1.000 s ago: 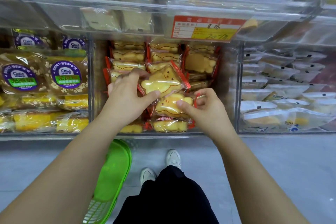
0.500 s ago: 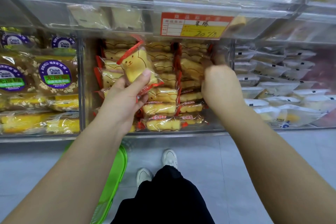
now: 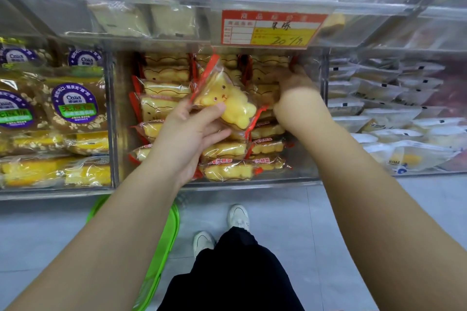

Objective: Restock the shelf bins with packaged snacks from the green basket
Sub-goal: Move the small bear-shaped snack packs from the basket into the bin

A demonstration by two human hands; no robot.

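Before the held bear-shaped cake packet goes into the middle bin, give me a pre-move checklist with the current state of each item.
1. Left hand grips the yellow bear-shaped cake in its clear red-edged packet: ok.
2. Packet is in front of the clear middle bin holding matching packets: ok.
3. Right hand out of the packet's way: not ok, it reaches into the bin's upper right.
4. What the right hand holds: cannot tell, fingers hidden.
5. Room on top of the stacks: cannot tell.
6. Green plastic basket within reach, by the feet: ok.

Left hand grips bear snack; right hand inside bin (fingers blurred)
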